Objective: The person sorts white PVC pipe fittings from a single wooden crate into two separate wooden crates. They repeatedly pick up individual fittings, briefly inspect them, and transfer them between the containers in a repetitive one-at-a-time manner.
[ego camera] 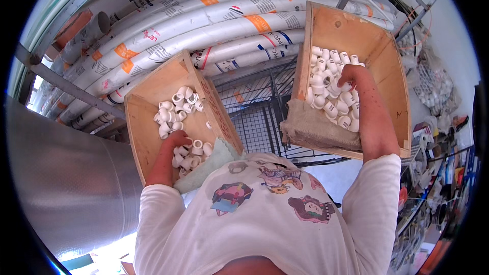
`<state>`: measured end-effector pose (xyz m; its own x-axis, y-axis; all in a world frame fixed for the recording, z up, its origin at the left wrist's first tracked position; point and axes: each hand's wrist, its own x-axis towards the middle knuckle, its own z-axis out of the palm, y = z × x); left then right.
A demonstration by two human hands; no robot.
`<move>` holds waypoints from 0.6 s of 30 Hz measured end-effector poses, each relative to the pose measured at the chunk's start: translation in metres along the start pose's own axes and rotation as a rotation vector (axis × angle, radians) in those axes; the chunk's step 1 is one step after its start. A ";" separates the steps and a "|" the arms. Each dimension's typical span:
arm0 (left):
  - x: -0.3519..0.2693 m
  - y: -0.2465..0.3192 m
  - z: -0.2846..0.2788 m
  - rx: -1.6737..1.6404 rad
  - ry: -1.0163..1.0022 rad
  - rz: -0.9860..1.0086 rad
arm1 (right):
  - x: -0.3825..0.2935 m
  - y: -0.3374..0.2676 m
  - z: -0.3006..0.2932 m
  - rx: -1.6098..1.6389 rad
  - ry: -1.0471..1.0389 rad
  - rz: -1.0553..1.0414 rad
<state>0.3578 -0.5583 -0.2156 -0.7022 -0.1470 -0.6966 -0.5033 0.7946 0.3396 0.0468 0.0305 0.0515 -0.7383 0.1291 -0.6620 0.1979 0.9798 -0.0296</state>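
My left hand (178, 138) reaches into the left wooden box (147, 122). Its fingers touch white plastic elbow fittings (185, 160), and whether they grip one is hidden. More elbows lie in a second heap farther back in that box. Over on the other side, my right hand (353, 75) is inside the right wooden box (382, 84), which holds a thicker pile of white plastic pipe fittings (332, 109). The right fingers curl around a fitting at the top of that pile. Green cloth (206, 170) covers the left box's near edge, and brown cloth (321, 126) covers the right one's.
Between the boxes stands a black wire cart (252, 122). Wrapped white PVC pipes (214, 34) are stacked on a metal rack (72, 88) behind. A large silver roll (72, 175) stands at the left. Bagged goods (435, 84) and mixed hardware (428, 198) line the right side.
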 end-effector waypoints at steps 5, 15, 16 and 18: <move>-0.013 0.001 -0.013 -0.286 0.044 -0.037 | -0.018 -0.012 0.005 -0.019 -0.015 -0.012; -0.055 0.046 -0.058 -0.904 0.106 0.221 | -0.029 -0.024 0.008 -0.058 -0.151 0.003; -0.061 0.053 -0.062 -0.942 0.122 0.257 | -0.031 -0.027 0.007 -0.086 -0.158 -0.005; -0.075 0.063 -0.070 -1.032 0.131 0.372 | -0.031 -0.031 0.005 -0.112 -0.141 0.031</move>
<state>0.3432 -0.5385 -0.0976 -0.9141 -0.1104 -0.3901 -0.3854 -0.0623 0.9207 0.0670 -0.0044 0.0695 -0.6337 0.1441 -0.7600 0.1397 0.9877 0.0708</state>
